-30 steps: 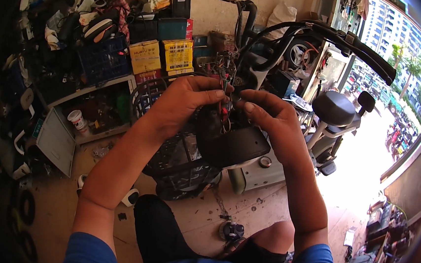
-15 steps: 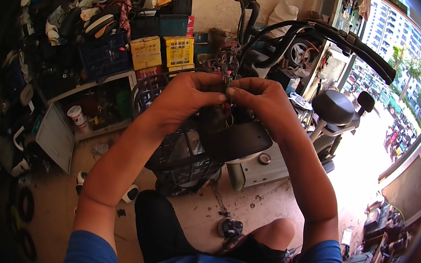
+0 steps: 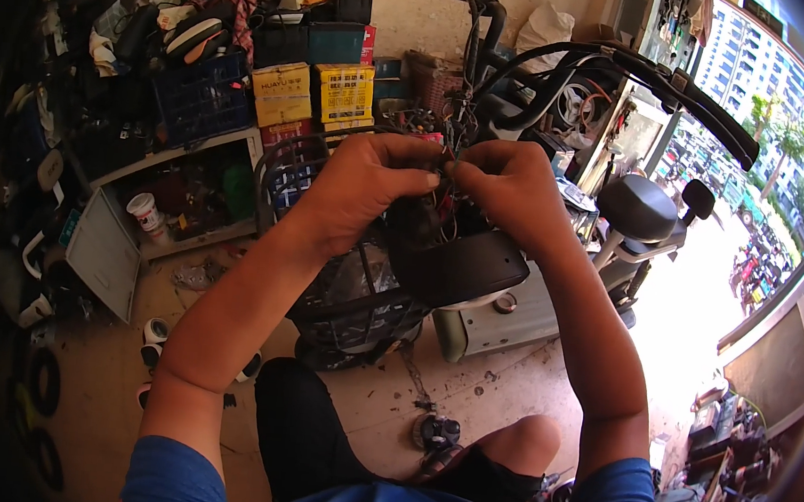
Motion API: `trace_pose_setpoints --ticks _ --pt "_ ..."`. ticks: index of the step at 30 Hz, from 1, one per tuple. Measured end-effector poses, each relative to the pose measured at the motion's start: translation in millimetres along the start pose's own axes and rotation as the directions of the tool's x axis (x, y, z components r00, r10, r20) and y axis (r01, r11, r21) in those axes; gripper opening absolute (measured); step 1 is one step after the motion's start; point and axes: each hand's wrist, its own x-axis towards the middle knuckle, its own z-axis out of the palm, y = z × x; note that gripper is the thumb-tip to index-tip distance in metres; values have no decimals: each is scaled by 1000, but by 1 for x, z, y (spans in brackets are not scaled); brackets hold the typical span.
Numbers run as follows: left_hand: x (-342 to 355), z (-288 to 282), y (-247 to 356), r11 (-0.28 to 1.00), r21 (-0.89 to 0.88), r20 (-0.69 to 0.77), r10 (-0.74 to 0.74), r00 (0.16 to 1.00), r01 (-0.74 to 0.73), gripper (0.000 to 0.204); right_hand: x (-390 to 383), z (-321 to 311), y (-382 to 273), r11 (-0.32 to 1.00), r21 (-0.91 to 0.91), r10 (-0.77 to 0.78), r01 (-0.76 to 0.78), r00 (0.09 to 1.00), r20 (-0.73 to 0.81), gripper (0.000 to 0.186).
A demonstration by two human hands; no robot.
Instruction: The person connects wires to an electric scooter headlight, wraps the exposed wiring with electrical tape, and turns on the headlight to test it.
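Observation:
Just above the scooter's black front housing (image 3: 461, 275), my left hand (image 3: 370, 178) and my right hand (image 3: 511, 189) meet with thumbs and fingertips pinched on thin wires (image 3: 441, 207). Loose red, pale and dark wires run down between my hands into the housing and up toward the black handlebar (image 3: 714, 120). The exact piece between my fingertips is too small to make out. A black wire basket (image 3: 350, 313) hangs below my left forearm at the front of the scooter.
Stacked yellow boxes (image 3: 344, 93), blue crates (image 3: 201, 108) and an open metal cabinet (image 3: 100, 251) stand at the left and back. The scooter's black seat (image 3: 637, 203) is to the right, before a bright doorway. Batteries and parts (image 3: 695, 491) lie lower right, tyres (image 3: 50, 384) lower left.
My right hand has moved in toward my left, closing its fingertips on the wires. Both hands have risen slightly, and the view has shifted a little.

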Motion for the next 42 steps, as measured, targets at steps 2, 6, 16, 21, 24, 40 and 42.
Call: trace_pose_setpoints --ticks 2,6,16,21,24,40,42 --pt "0 1 -3 995 89 -23 55 998 -53 38 2 -4 -5 993 -117 -31 31 1000 4 31" --pt "-2 3 -3 996 56 -49 77 996 -75 33 3 -11 -12 969 -233 -63 84 994 95 30" --pt "-4 -2 -6 997 58 -49 55 997 -52 40 6 -11 -2 984 95 135 -151 979 156 28" --pt "-3 -3 -6 998 34 -29 46 998 -45 39 3 -10 1 971 204 92 -127 981 171 31" --pt "-3 -1 -6 999 7 -35 37 999 -37 39 -1 -15 -4 977 186 72 -106 982 177 31" --pt "-4 5 2 995 9 -9 -98 995 98 29 -7 -29 13 984 144 58 -105 954 295 36" --pt "-3 7 2 995 -2 10 -103 995 103 28 -9 -29 7 983 141 73 -118 955 288 34"
